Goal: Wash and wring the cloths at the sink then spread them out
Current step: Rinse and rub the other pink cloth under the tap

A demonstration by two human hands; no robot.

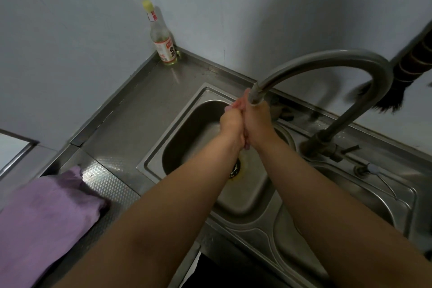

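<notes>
Both fists, left hand (231, 121) and right hand (257, 124), clenched on pink cloth (246, 146), long axis running through the grips, under faucet spout (254, 94).

Grey walls (70, 18), perhaps dim corner

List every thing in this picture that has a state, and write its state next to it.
left hand: grips the pink cloth, pressed against the right hand.
right hand: grips the pink cloth under the spout.
pink cloth: bunched between both hands, mostly hidden.
faucet: spout over the left basin; whether water runs, cannot tell.
purple cloth: lying folded on the counter.
bottle: upright, capped, nearly empty.
</notes>
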